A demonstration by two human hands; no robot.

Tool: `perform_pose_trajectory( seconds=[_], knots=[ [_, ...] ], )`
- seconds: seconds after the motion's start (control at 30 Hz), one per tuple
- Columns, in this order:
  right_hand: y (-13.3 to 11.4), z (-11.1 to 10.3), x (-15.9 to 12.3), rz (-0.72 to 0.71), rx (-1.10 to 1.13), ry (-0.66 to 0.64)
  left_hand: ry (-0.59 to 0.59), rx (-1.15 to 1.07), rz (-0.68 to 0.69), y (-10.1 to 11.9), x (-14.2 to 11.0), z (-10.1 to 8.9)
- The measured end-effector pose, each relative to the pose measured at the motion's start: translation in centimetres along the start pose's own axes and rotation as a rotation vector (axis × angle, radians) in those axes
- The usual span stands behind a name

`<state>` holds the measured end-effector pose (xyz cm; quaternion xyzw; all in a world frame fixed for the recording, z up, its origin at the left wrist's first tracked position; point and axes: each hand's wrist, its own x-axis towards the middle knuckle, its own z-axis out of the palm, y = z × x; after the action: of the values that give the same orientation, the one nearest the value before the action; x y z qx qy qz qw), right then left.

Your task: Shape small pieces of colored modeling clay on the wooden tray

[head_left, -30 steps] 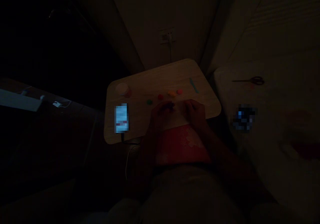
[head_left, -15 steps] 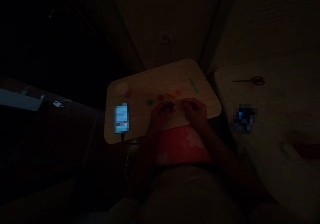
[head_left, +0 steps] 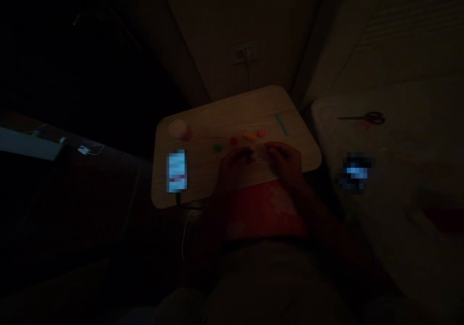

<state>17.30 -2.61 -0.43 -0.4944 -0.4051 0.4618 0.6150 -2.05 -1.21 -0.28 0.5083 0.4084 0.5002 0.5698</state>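
Observation:
In the dim light my left hand (head_left: pixel 234 163) is over the near part of a small wooden table (head_left: pixel 206 184). Its fingers are curled around a small dark lump (head_left: pixel 250 154), too dark to name exactly. My right hand (head_left: pixel 286 159) is a short way to the right, thumb and fingers pinched together; what they hold, if anything, is hidden. Just beyond the hands lie small lumps that look like modelling clay: green (head_left: pixel 217 148), red (head_left: pixel 234 141), yellow-orange (head_left: pixel 249 136) and pink (head_left: pixel 261 133). A flat blue-green strip (head_left: pixel 282 125) rests farther right.
A pale round tub (head_left: pixel 178 129) and a lit phone (head_left: pixel 177 171) with a cable are on the table's left side. Scissors (head_left: pixel 366 118) and a blurred device (head_left: pixel 355 171) lie on the pale surface at right. A wall socket (head_left: pixel 243 53) is behind.
Both hands stay almost in place, with only slight finger movement. The dark lump at my left fingers shows less clearly now. The lumps on the table have not moved.

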Motion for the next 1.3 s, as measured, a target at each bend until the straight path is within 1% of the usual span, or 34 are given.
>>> perform_pose_trajectory(
  seconds=[0.17, 0.33, 0.5, 0.73, 0.9, 1.13, 1.3],
  knots=[
    [0.10, 0.05, -0.04, 0.001, -0.012, -0.008, 0.007, -0.008, 0.002, -0.23, 0.11, -0.01],
    [0.01, 0.11, -0.19, -0.006, -0.014, 0.000, -0.012, 0.000, 0.014, -0.24, 0.12, -0.08],
    [-0.18, 0.18, -0.24, 0.029, -0.006, 0.024, -0.002, -0.003, 0.027, -0.34, 0.11, -0.08],
    [-0.12, 0.23, -0.25, 0.030, -0.035, 0.029, -0.018, 0.015, 0.021, -0.24, 0.12, -0.13],
    [0.00, 0.27, -0.22, 0.008, -0.043, 0.027, -0.021, 0.028, 0.014, -0.08, 0.07, -0.07],
    [0.33, 0.19, 0.00, -0.020, -0.051, 0.033, -0.018, 0.024, 0.025, -0.44, 0.12, -0.19],
    [-0.05, 0.35, -0.15, 0.023, -0.023, 0.049, -0.007, 0.017, 0.024, -0.28, 0.06, -0.22]
  ],
)
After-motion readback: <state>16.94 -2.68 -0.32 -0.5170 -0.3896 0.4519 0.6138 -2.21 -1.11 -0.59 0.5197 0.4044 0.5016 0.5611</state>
